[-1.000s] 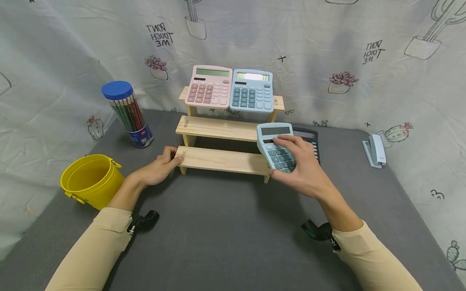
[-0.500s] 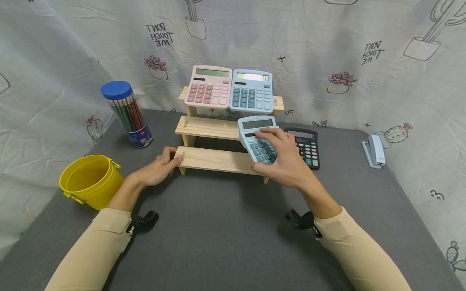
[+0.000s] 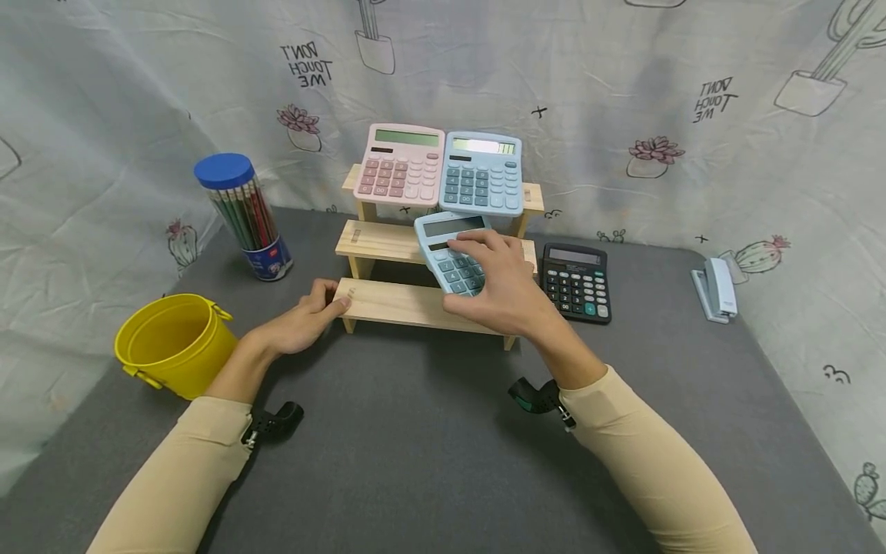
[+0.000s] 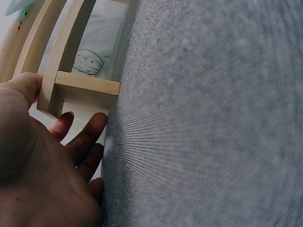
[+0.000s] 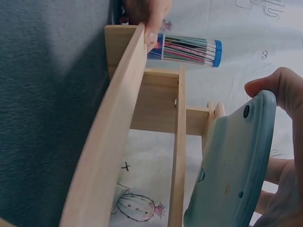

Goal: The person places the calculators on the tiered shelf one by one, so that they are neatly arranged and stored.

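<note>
My right hand (image 3: 497, 278) grips a light blue calculator (image 3: 453, 225) by its lower edge and side, keys facing me. It is held tilted over the lower steps of a three-tier wooden stand (image 3: 401, 302). The right wrist view shows the calculator's smooth back (image 5: 232, 170), raised off the boards. At the stand's left end, my left hand (image 3: 299, 322) pinches the bottom board, thumb on top and fingertips below its edge. On the top tier a pink calculator (image 3: 399, 166) and another blue calculator (image 3: 481, 173) lean side by side.
A black calculator (image 3: 576, 283) lies on the grey table right of the stand. Farther right is a pale stapler (image 3: 716, 290). To the left stand a blue-lidded tub of pencils (image 3: 244, 215) and a yellow bucket (image 3: 176, 346). A printed curtain (image 3: 554, 69) hangs behind.
My right hand has carried the blue calculator leftward and slightly up, from beside the black calculator to over the stand, uncovering the black one. My left hand has stayed at the board.
</note>
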Tool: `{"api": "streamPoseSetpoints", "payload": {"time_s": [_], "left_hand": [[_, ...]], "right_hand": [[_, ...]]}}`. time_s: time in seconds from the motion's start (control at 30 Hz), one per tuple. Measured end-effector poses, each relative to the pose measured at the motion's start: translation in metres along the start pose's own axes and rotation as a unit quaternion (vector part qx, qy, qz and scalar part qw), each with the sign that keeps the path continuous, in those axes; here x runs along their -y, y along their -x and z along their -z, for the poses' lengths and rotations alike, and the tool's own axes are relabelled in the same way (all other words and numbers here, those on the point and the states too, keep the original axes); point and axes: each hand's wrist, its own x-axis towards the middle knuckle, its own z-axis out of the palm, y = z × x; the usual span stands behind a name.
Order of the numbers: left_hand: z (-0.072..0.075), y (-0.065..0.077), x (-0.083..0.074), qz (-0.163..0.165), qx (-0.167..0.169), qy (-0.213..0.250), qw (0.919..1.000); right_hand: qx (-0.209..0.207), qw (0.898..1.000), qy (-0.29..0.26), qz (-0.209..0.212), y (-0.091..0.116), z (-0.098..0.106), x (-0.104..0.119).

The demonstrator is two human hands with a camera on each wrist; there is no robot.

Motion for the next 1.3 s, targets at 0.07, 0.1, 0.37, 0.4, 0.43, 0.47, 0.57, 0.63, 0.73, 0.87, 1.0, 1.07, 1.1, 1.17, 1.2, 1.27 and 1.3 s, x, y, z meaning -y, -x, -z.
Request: {"api": "streamPoseSetpoints", "payload": {"time_s": [0.07,0.1,0.37,0.4,0.43,0.47,0.57,0.63,0.73,0.87,1.0,1.07,1.1,1.17,1.2,1.27,1.3], "left_hand": [[0.0,0.001,-0.001,0.001,0.0,0.0,1.0],[0.0,0.001,-0.002,0.002,0.0,0.0,1.0],[-0.001,-0.003,-0.002,-0.003,0.0,-0.003,1.0],[0.0,-0.003,-0.003,-0.002,0.0,-0.004,1.0],[0.0,-0.003,-0.003,0.0,0.0,-0.005,1.0],[0.0,-0.002,-0.003,0.001,0.0,-0.005,1.0],[0.001,0.0,-0.004,0.002,0.0,-0.004,1.0],[0.001,0.0,-0.005,0.0,0.001,-0.004,1.0],[0.001,0.0,-0.004,-0.002,0.001,-0.005,1.0],[0.0,-0.002,-0.002,-0.002,0.002,-0.002,1.0],[-0.001,-0.003,0.0,0.002,0.002,-0.001,1.0],[-0.002,-0.003,0.001,0.004,0.003,0.001,1.0],[-0.002,-0.003,0.001,0.005,0.004,0.002,1.0],[-0.001,-0.003,0.001,0.006,0.003,0.002,1.0],[-0.001,-0.003,0.001,0.006,0.003,0.002,1.0],[-0.001,-0.002,0.001,0.005,0.002,-0.002,1.0],[0.0,-0.002,0.001,0.005,0.001,-0.004,1.0]], "right_hand": [[0.008,1.0,0.007,-0.003,-0.006,-0.001,0.003],[0.012,1.0,0.01,-0.005,-0.008,-0.002,0.004],[0.016,0.999,0.033,-0.016,-0.023,-0.013,0.012],[0.016,0.999,0.036,-0.019,-0.025,-0.015,0.013],[0.015,0.999,0.04,-0.02,-0.027,-0.017,0.014],[0.015,0.999,0.045,-0.021,-0.029,-0.019,0.016],[0.012,0.998,0.06,-0.026,-0.035,-0.026,0.02],[0.012,0.997,0.071,-0.033,-0.038,-0.03,0.023],[0.012,0.995,0.086,-0.048,-0.044,-0.035,0.027],[0.014,0.993,0.101,-0.062,-0.05,-0.041,0.03],[0.03,0.992,0.11,-0.057,-0.055,-0.046,0.03],[0.04,0.992,0.105,-0.05,-0.056,-0.047,0.03],[0.045,0.993,0.103,-0.047,-0.057,-0.047,0.031],[0.056,0.993,0.099,-0.038,-0.058,-0.047,0.031],[0.062,0.993,0.098,-0.034,-0.059,-0.046,0.031],[0.078,0.992,0.098,-0.029,-0.06,-0.045,0.031],[0.086,0.991,0.098,-0.027,-0.061,-0.045,0.032]]}}
